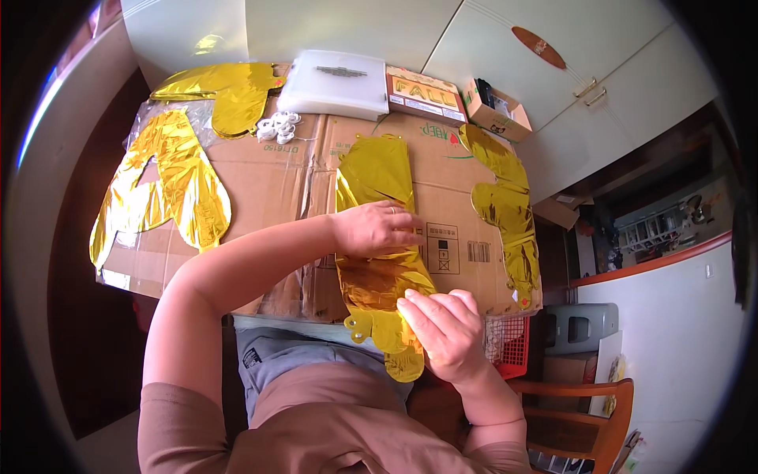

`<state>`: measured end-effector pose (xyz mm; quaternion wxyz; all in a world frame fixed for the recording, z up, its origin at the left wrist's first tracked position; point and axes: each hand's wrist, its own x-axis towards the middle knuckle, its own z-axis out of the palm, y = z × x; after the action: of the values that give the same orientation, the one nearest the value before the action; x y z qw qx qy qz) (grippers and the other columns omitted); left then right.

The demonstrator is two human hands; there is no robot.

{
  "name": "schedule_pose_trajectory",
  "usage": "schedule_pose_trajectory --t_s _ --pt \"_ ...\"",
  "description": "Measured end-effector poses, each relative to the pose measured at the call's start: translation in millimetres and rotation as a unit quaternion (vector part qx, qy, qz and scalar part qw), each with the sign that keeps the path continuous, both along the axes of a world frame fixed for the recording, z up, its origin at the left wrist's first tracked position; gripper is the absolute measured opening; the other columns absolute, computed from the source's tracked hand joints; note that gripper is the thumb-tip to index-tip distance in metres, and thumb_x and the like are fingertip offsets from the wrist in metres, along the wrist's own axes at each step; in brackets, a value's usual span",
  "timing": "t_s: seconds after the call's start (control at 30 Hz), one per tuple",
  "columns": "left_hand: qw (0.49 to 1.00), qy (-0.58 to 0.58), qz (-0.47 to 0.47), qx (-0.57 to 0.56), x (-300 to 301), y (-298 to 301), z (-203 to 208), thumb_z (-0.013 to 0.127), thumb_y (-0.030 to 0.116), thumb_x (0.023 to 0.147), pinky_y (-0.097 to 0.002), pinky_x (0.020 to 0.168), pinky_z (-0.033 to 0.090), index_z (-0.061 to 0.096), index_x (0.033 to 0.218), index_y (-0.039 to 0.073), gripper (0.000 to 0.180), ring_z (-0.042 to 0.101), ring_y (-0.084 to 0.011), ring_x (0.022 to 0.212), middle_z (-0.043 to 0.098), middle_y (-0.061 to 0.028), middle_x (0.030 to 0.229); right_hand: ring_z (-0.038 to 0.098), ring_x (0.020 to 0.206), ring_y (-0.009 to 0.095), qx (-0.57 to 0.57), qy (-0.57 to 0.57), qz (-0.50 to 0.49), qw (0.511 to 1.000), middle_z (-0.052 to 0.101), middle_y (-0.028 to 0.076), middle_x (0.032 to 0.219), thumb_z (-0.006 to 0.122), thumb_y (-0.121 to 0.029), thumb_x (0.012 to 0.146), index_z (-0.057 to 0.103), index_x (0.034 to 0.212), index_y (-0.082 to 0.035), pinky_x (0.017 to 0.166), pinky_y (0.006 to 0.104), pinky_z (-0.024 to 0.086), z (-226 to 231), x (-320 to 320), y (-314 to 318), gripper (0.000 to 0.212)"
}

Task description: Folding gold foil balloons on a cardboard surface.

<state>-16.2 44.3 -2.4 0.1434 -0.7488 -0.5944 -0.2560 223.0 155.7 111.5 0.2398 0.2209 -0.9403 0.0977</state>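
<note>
A flat gold foil balloon lies lengthwise in front of me, its lower end hanging past the cardboard's near edge. My left hand rests palm down across its middle, fingers stretched out and slightly bent. Lower down, my right hand is closed on the balloon's right edge, thumb and fingers pinching the foil. A small tab with a hole shows at the lower left of the foil. Uninflated gold letter-shaped balloons lie around it: an A-shaped one at left, a folded one at far left, and a wavy one at right.
Flattened cardboard covers the table. Along its back stand a translucent plastic case, a printed box and a small open carton. A white cord bundle lies nearby. A red basket and wooden chair are at right.
</note>
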Motion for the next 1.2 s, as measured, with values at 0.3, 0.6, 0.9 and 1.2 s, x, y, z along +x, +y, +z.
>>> schedule_pose_trajectory --t_s 0.3,0.6,0.9,1.2 --pt "0.975 -0.22 0.026 0.002 9.3 -37.1 26.4 0.068 0.014 0.092 -0.0443 0.099 0.049 0.067 0.125 0.01 0.034 0.063 -0.0317 0.116 0.067 -0.0137 0.122 0.064 0.084 0.021 0.006 -0.028 0.018 0.999 0.072 0.011 0.107 0.064 -0.013 0.084 0.073 0.108 -0.001 0.078 0.0379 0.048 10.8 10.0 -9.4 0.028" --pt "0.992 0.008 -0.028 -0.123 -5.5 -73.5 29.0 0.062 0.033 0.096 -0.0489 0.115 0.037 0.052 0.145 0.016 0.053 0.048 -0.0296 0.138 0.047 -0.0149 0.152 0.064 0.084 0.02 0.004 -0.044 0.037 0.998 0.072 0.01 0.107 0.066 -0.014 0.083 0.073 0.105 -0.001 0.077 0.0376 0.048 12.3 23.2 -10.3 0.027" --pt "0.98 0.089 -0.119 -0.133 16.8 -53.2 14.5 0.06 0.042 0.096 -0.0524 0.112 0.04 0.053 0.141 0.016 0.053 0.054 -0.0323 0.132 0.053 -0.0151 0.145 0.064 0.09 0.022 0.01 -0.077 0.066 0.995 0.071 0.012 0.11 0.064 -0.015 0.085 0.073 0.107 -0.001 0.08 0.0385 0.049 -22.8 52.1 -15.6 0.027" --pt "0.984 0.035 -0.117 -0.128 15.1 -53.4 11.7 0.066 0.032 0.092 -0.051 0.106 0.047 0.062 0.13 0.011 0.044 0.058 -0.0333 0.129 0.058 -0.0158 0.139 0.065 0.09 0.022 0.022 -0.069 0.06 0.996 0.07 0.014 0.108 0.065 -0.015 0.083 0.072 0.106 0.0 0.081 0.0383 0.05 -38.2 62.7 -18.7 0.028"
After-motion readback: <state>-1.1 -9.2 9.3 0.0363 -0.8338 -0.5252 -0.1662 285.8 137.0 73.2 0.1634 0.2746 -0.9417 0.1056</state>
